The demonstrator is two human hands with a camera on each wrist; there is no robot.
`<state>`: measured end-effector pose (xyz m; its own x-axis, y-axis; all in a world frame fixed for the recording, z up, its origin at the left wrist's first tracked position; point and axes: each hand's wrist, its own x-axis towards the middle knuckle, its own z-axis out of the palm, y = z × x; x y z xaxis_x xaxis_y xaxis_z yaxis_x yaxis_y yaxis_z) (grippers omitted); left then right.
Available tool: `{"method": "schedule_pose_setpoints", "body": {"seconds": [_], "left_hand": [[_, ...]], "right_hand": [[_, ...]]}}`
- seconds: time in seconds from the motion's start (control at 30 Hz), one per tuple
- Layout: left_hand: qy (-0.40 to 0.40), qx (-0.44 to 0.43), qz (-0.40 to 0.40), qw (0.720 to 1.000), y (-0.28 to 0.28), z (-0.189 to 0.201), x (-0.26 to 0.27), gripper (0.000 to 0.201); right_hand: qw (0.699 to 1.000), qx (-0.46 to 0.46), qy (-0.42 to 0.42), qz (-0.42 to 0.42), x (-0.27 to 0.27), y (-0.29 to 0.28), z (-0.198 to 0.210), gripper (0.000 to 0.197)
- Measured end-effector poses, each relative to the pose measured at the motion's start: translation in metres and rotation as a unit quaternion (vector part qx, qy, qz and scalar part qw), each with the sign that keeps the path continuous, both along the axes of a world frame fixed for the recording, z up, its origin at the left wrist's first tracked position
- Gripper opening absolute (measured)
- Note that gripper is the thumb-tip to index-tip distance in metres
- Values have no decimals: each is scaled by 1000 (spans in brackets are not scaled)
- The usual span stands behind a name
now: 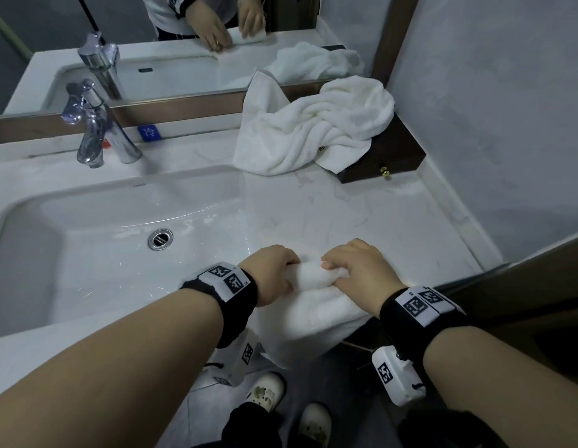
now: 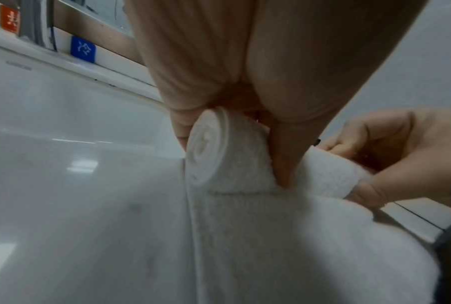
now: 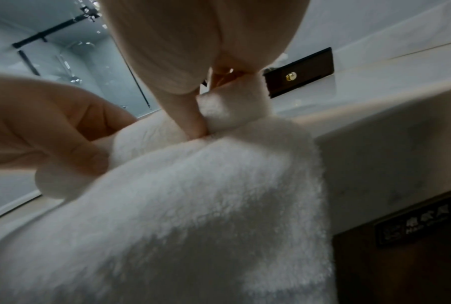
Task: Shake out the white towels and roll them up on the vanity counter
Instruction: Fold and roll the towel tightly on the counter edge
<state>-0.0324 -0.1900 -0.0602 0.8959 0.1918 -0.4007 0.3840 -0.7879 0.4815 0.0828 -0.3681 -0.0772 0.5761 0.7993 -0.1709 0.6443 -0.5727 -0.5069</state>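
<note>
A white towel [image 1: 313, 305] lies on the front of the marble vanity counter [image 1: 362, 205], its far end wound into a tight roll [image 2: 214, 156] and its loose end hanging over the counter's front edge. My left hand [image 1: 274, 273] grips the roll's left end, fingers curled over it and thumb [image 2: 284, 164] pressed in front. My right hand [image 1: 355, 270] grips the right end [image 3: 232, 111] the same way. A second white towel [image 1: 313, 127] lies crumpled at the back of the counter, partly draped over a dark wooden box [image 1: 387, 160].
The sink basin [image 1: 97, 240] with its drain [image 1: 160, 238] lies left of the towel, and a chrome faucet [image 1: 97, 130] stands behind it. A mirror [image 1: 152, 43] runs along the back. A grey wall [image 1: 491, 124] closes the right side.
</note>
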Motion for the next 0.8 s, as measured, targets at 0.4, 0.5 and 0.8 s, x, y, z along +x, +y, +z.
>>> {"method": "schedule_pose_setpoints", "body": {"seconds": [0.4,0.5,0.8], "left_hand": [[-84,42,10,996,8,-5,7,39],[-84,35,-1,996,17,-4,13,38],[-87,42,-10,995,49,-2,43,39]], "right_hand": [[990,-120,66,40,28,25,46,42],[984,-161,36,59,30,35,49,42],[972,-217,-73,57,48,64,48,19]]}}
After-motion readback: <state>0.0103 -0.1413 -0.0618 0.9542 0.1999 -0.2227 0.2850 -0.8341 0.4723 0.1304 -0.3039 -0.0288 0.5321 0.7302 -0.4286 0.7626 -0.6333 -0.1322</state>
